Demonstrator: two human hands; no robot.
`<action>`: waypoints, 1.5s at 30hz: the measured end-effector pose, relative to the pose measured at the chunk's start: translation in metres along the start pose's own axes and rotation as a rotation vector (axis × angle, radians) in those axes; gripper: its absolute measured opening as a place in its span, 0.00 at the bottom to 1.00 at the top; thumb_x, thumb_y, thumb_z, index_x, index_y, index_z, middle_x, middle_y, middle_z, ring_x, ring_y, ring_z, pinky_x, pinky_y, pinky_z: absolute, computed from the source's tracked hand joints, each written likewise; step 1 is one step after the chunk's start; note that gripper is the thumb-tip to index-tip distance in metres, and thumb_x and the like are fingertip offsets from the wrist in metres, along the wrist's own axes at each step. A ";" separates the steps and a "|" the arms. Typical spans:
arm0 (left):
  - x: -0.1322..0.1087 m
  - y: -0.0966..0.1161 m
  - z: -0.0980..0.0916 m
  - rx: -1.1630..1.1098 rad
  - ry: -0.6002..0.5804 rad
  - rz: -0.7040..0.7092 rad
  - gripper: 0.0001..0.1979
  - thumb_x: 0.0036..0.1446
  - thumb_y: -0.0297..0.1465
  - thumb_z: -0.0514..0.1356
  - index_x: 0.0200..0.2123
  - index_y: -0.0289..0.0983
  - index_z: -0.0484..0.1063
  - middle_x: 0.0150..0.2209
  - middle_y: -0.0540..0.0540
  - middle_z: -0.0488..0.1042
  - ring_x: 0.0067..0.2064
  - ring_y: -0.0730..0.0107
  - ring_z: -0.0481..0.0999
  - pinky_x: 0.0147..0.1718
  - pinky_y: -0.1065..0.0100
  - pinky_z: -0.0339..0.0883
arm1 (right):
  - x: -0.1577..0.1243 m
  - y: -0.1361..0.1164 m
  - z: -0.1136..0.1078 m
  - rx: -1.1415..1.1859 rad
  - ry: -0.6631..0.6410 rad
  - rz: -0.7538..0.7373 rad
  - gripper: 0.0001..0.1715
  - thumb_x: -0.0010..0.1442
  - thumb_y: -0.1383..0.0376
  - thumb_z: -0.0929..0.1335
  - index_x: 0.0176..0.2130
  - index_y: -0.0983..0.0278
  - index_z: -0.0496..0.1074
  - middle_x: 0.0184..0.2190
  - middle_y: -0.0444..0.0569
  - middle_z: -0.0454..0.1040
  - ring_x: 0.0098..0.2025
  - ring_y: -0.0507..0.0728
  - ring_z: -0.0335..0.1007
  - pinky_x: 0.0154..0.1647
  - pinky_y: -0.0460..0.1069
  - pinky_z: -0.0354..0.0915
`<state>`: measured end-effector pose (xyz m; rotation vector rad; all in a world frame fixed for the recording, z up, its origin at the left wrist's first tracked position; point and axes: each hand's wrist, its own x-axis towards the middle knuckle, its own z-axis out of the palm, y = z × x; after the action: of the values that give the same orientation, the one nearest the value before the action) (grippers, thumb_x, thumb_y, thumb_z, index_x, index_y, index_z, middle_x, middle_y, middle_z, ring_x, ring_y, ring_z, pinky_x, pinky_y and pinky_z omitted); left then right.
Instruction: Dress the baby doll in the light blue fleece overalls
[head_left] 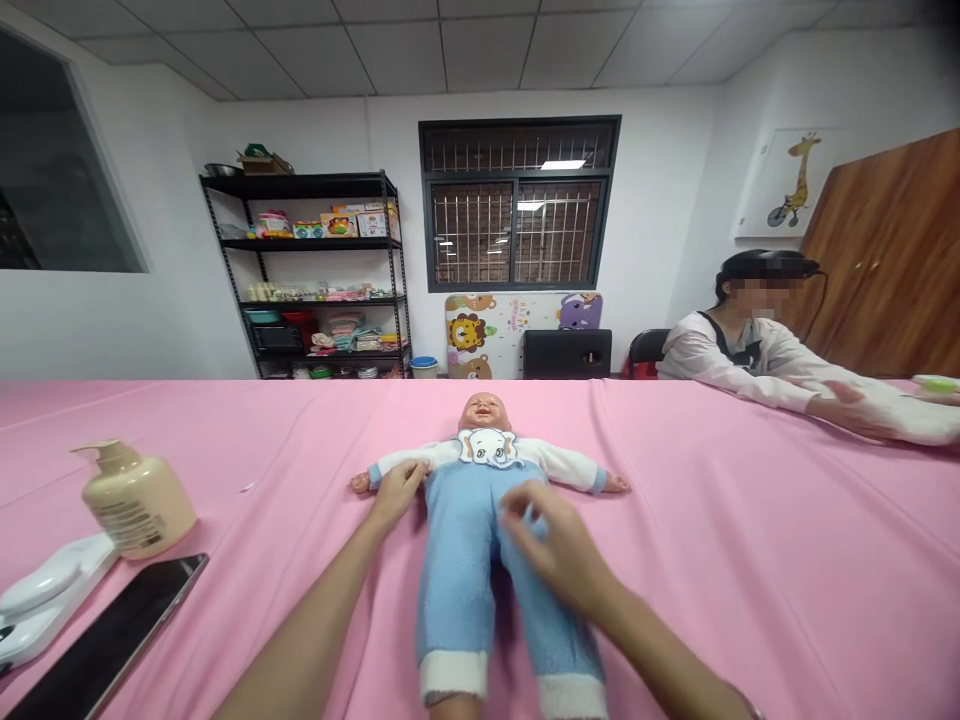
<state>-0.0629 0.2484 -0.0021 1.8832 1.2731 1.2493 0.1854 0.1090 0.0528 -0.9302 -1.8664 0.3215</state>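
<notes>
A baby doll (484, 415) lies on its back, arms spread, its legs toward me. It wears a white top with an elephant face and light blue trousers (457, 560) with white cuffs. My left hand (401, 490) is at the doll's side, just below its sleeve, with closed fingers gripping the edge of the clothes. Over the upper part of the other trouser leg hovers my right hand (559, 535). Its fingers are bent with the thumb apart, and nothing shows between them.
Pink cloth (742, 560) covers the table. On the left are a pump bottle (139, 500), a dark phone (112, 635) and a white device (52, 595). Another person (739, 350) sits at the far right, arms on the table. A black shelf (311, 245) stands behind.
</notes>
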 end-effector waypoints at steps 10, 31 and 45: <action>-0.001 0.004 -0.001 0.088 -0.107 0.065 0.26 0.54 0.51 0.49 0.26 0.32 0.67 0.28 0.46 0.68 0.33 0.64 0.66 0.34 0.68 0.59 | -0.067 -0.039 0.090 -0.605 -0.205 -0.515 0.11 0.52 0.68 0.66 0.23 0.64 0.57 0.21 0.47 0.57 0.24 0.53 0.50 0.21 0.48 0.42; -0.001 0.020 0.015 -0.143 -0.097 -0.040 0.24 0.43 0.50 0.59 0.28 0.31 0.67 0.29 0.46 0.67 0.33 0.67 0.65 0.32 0.69 0.58 | -0.021 -0.046 -0.025 -0.122 -0.542 0.175 0.08 0.60 0.61 0.64 0.39 0.60 0.69 0.36 0.43 0.70 0.37 0.50 0.65 0.38 0.44 0.58; -0.001 0.015 0.014 0.075 -0.026 -0.037 0.24 0.50 0.51 0.52 0.22 0.34 0.59 0.23 0.50 0.59 0.27 0.70 0.59 0.27 0.70 0.49 | 0.029 0.101 0.025 0.061 -0.208 0.256 0.33 0.60 0.49 0.58 0.59 0.61 0.57 0.61 0.47 0.47 0.64 0.56 0.39 0.65 0.56 0.40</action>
<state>-0.0442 0.2422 0.0033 1.9136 1.3520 1.1694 0.2038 0.2020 0.0011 -1.1309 -1.9138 0.6490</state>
